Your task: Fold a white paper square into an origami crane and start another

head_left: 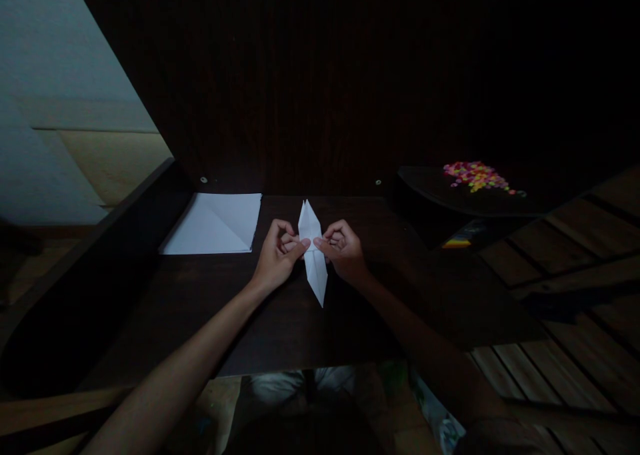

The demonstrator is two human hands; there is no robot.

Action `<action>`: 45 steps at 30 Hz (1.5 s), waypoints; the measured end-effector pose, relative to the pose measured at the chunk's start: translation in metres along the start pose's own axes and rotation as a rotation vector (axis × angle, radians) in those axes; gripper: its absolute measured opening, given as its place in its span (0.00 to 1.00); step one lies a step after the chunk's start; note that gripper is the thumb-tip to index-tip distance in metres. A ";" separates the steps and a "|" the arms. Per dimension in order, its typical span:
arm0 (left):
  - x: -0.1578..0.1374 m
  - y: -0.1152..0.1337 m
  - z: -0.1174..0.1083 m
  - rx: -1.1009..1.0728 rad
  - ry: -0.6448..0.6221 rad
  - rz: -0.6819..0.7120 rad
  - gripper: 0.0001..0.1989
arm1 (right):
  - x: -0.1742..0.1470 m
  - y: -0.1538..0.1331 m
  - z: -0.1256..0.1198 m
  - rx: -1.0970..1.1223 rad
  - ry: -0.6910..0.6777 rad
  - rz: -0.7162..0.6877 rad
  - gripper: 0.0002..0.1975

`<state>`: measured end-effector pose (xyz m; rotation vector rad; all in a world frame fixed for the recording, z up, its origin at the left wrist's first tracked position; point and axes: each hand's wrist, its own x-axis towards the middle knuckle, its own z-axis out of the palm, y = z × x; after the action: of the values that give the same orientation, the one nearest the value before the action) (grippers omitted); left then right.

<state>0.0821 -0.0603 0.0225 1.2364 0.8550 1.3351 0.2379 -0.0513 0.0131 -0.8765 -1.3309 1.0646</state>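
Note:
A white folded paper (315,275), long and pointed at both ends, is held between my two hands over the dark desk. Its upper end splits into two close tips, and creases run along its length. My left hand (281,248) pinches the left side near the middle, thumb on top and fingers curled behind. From the other side my right hand (345,250) grips it the same way, its thumb almost meeting the left thumb. The fingertips behind the paper are partly hidden.
A stack of white paper sheets (215,223), the top one creased diagonally, lies at the desk's left. On a raised dark shelf (425,182) at the right sits a pile of small colourful pieces (477,175). A dark side panel (100,275) borders the left edge.

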 end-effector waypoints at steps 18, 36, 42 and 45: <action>0.001 0.008 -0.007 0.090 -0.215 -0.050 0.28 | 0.004 -0.007 -0.025 -0.104 -0.275 0.010 0.18; 0.002 0.008 -0.013 0.449 -0.095 0.102 0.26 | 0.000 -0.019 -0.016 -0.493 -0.173 -0.196 0.12; -0.001 0.022 -0.009 0.404 -0.074 0.166 0.26 | -0.005 -0.028 -0.009 -0.624 -0.087 -0.433 0.12; -0.002 0.024 -0.008 0.508 -0.063 0.321 0.22 | -0.007 -0.032 -0.003 -0.768 -0.021 -0.552 0.13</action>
<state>0.0687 -0.0649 0.0434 1.8643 1.0189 1.3613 0.2445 -0.0676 0.0409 -0.9481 -1.8941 0.1101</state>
